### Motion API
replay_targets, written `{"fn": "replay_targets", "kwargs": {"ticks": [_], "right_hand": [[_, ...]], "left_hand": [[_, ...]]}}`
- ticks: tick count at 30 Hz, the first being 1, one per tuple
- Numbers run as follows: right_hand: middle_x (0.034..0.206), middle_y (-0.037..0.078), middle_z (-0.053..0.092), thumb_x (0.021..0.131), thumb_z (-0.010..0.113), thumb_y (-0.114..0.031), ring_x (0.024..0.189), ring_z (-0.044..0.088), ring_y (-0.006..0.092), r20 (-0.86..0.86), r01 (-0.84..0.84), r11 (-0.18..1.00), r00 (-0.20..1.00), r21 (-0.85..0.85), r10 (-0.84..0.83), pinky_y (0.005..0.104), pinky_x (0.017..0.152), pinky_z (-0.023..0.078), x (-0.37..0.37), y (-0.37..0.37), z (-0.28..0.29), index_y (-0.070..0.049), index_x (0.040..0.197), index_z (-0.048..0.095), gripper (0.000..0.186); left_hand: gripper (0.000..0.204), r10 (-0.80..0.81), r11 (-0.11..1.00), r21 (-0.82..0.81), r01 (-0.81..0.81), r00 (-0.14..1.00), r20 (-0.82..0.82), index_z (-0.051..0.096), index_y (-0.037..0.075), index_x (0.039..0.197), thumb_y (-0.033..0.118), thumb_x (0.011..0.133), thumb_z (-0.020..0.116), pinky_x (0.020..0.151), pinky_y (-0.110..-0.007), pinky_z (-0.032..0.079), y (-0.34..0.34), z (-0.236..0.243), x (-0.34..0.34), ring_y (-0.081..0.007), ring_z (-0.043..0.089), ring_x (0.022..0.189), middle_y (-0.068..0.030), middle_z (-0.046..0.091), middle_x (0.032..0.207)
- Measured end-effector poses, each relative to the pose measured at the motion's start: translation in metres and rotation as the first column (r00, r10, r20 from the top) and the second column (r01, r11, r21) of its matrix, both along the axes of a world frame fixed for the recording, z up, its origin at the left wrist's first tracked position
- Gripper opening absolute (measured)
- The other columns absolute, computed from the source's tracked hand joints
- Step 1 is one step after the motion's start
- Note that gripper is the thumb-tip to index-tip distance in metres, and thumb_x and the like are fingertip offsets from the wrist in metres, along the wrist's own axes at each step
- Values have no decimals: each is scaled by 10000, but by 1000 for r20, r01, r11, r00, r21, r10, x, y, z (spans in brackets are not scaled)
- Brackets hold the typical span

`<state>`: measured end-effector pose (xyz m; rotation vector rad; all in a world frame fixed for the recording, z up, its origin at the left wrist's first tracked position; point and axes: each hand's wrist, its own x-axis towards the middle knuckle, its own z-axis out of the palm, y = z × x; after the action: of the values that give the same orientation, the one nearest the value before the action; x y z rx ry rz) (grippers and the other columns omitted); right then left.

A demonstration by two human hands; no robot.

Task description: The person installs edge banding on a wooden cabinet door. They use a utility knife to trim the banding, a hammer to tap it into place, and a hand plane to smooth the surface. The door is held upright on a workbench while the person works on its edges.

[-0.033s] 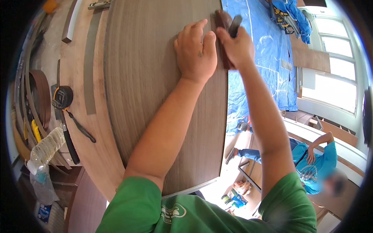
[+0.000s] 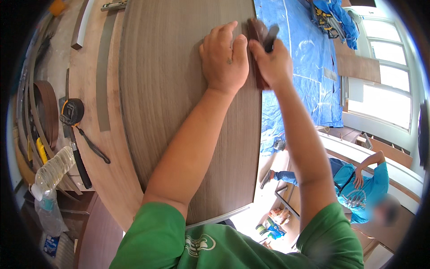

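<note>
A wide wood-grain panel stretches away in front of me. My left hand rests on its face near the right edge, fingers loosely bent, thumb apart, holding nothing. Just to the right, my right hand is closed around a reddish-brown wooden hand plane, which lies lengthwise along the panel's right edge. A dark piece sticks up from the plane beside my right fingers. The plane's underside is hidden, and slight blur softens it.
To the left, a tape measure, a roll of brown edging strip and a plastic bottle lie by the wooden bench top. Blue sheeting covers the area right of the panel. A person in blue is at lower right.
My right hand and the hand plane have slid a little toward me along the panel's edge. My left hand has barely shifted.
</note>
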<state>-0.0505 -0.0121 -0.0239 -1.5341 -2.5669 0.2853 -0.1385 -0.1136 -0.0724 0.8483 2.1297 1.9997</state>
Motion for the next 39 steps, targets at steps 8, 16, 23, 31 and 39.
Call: {"fn": "replay_targets", "kwargs": {"ticks": [8,16,23,31,39], "right_hand": [[926,191,645,839,835,-374,864,650,386,-83,111,991,990,-75,-117,454,757,515,190,-192,1,7,1037,586,496],[961,137,690,831,846,-234,839,664,216,-188,225,891,929,-394,-318,343,763,528,272,-251,35,25,1182,602,500],[996,275,712,910,730,-529,957,694,427,-274,67,974,953,-215,-126,476,828,524,24,26,0,60,1069,663,615],[1178,271,725,859,663,-608,1112,712,395,-122,-29,999,992,-27,25,447,962,543,-175,192,3,21,1225,718,729],[1191,282,709,901,671,-511,1181,669,408,-127,-22,1000,992,14,24,477,1005,504,-213,220,-14,16,1206,704,609]], "left_hand": [[364,-44,999,-6,44,999,18,659,30,1259,248,983,565,1060,-485,401,2,-1,-1,-330,610,1155,-141,675,1215],[374,-74,997,-10,74,997,24,648,1,1270,237,993,559,1073,-488,397,1,9,-2,-349,606,1167,-173,669,1244],[378,-55,998,-37,56,998,22,633,8,1286,224,984,563,1059,-493,398,-1,12,-5,-360,598,1178,-178,661,1256],[378,-25,1000,-15,25,999,-28,627,12,1286,193,958,583,1042,-490,402,-1,12,-4,-355,606,1129,-167,660,1232],[371,-13,1000,-28,13,1000,-12,626,9,1275,178,947,581,1033,-479,398,-2,12,-4,-342,594,1124,-163,649,1225]]}}
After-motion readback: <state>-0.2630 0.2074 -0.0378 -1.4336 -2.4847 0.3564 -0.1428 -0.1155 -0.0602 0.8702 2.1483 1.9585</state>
